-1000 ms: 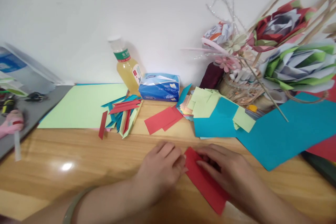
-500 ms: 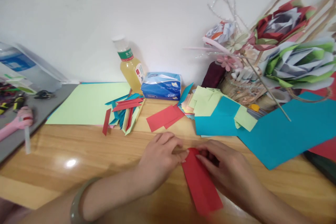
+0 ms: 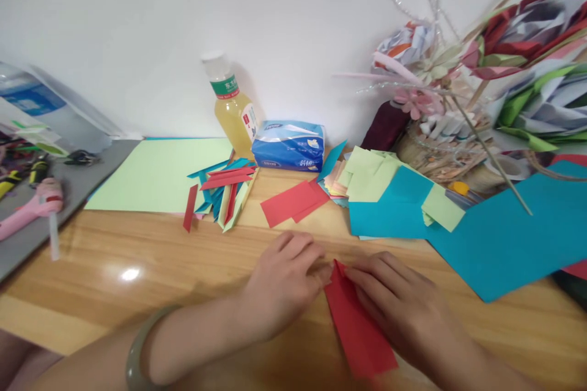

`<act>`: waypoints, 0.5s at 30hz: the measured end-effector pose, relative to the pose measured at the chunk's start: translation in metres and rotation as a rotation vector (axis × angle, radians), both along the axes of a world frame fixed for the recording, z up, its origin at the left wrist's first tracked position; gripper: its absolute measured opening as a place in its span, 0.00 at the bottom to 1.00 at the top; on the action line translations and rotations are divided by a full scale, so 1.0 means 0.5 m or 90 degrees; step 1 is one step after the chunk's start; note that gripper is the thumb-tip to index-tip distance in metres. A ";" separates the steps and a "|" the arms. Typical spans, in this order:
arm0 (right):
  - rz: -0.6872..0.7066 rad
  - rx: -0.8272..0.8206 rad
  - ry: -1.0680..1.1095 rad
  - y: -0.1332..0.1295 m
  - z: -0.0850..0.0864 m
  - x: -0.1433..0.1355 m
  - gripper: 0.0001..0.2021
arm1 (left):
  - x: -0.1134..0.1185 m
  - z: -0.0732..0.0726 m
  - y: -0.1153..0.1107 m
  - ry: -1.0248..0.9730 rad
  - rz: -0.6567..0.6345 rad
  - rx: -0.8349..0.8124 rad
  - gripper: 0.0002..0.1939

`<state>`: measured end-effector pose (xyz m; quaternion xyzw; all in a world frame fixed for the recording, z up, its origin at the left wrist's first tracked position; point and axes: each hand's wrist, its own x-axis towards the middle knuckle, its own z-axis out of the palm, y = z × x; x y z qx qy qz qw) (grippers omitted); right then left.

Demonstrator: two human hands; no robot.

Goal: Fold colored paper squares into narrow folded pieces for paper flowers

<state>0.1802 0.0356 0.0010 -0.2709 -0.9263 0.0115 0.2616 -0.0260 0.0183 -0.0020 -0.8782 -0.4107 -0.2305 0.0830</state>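
A strip of red paper (image 3: 360, 330) lies slanted on the wooden table (image 3: 192, 269), its far end narrowed to a folded point. My left hand (image 3: 287, 278), with a bangle on the wrist, pinches the left edge near that point. The fingers of my right hand (image 3: 398, 299) are closed together on the right edge by the fold. Two red paper pieces (image 3: 287, 203) rest beyond my hands. A pile of folded red, teal and green strips (image 3: 224, 189) sits to their left.
Behind stand a drink bottle (image 3: 233, 113) and a tissue pack (image 3: 288, 146). Teal paper (image 3: 499, 244) and a vase with paper flowers (image 3: 440, 140) fill the right. On the left, a pink glue gun (image 3: 41, 204) lies on a grey mat (image 3: 68, 195).
The fingers of my right hand have pressed down flatter over the fold, and the tip of the red strip looks more pointed. The view has shifted slightly.
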 end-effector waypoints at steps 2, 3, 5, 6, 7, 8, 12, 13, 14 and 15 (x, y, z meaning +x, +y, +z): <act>0.011 0.019 -0.016 0.000 0.004 -0.001 0.13 | 0.002 -0.002 -0.001 0.005 0.009 0.004 0.08; 0.017 0.025 -0.025 0.000 0.007 -0.002 0.14 | 0.002 -0.003 -0.002 0.007 0.013 0.004 0.08; 0.023 0.033 -0.038 0.002 0.013 -0.004 0.17 | 0.004 -0.003 -0.003 0.009 0.017 -0.001 0.08; 0.025 0.038 -0.038 0.002 0.015 -0.004 0.17 | 0.004 -0.003 -0.003 0.010 0.016 -0.003 0.08; 0.026 0.042 -0.038 0.003 0.018 -0.005 0.18 | 0.004 -0.002 -0.003 0.010 0.014 -0.002 0.08; 0.027 0.047 -0.038 0.004 0.019 -0.006 0.18 | 0.004 -0.002 -0.003 0.010 0.013 0.000 0.08; 0.035 0.078 -0.055 0.005 0.024 -0.005 0.20 | 0.005 0.001 -0.004 0.021 0.005 0.002 0.07; 0.039 0.087 -0.063 0.005 0.025 -0.004 0.20 | 0.005 0.002 -0.004 0.023 0.004 0.003 0.07; 0.043 0.095 -0.070 0.005 0.026 -0.004 0.21 | 0.005 0.003 -0.005 0.024 0.003 0.005 0.07; 0.047 0.100 -0.077 0.005 0.027 -0.003 0.21 | 0.005 0.004 -0.005 0.025 0.001 0.008 0.07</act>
